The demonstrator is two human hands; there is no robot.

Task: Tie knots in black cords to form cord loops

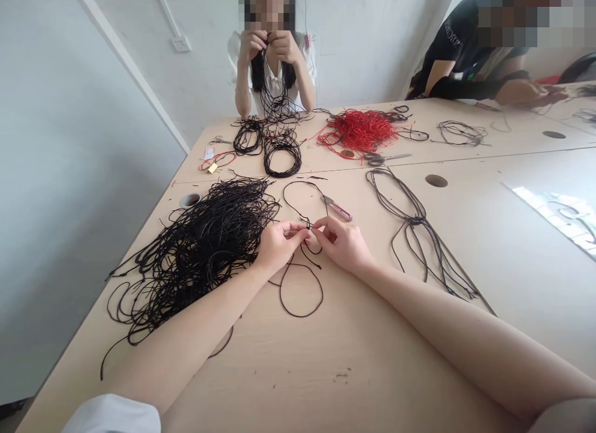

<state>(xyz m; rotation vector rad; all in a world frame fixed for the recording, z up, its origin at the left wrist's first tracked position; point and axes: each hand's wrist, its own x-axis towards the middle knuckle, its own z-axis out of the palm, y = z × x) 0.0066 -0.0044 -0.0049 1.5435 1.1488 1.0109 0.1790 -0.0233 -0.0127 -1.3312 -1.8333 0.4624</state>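
Observation:
Above the middle of the table, my left hand (pixel 282 242) and my right hand (pixel 342 239) meet almost fingertip to fingertip. Both are closed in a pinch on a thin black cord (pixel 302 315), at a small knotted spot between them. One loop of the cord lies on the table beyond my fingers, another nearer to me. Just past my right hand lie thread snips (pixel 339 208) with a pink handle. A large tangled heap of black cords (pixel 209 247) spreads beside my left hand and forearm. To the right of my right hand rests a tied bundle of black cords (pixel 416 221).
Across the table (pixel 298 383), a person in white (pixel 274 79) holds black cords up. Another person's arm (pixel 475 89) rests at the far right. Coiled black cords (pixel 282 166), a red cord pile (pixel 361 132), scissors (pixel 377 159) and a tape roll (pixel 190 200) lie about.

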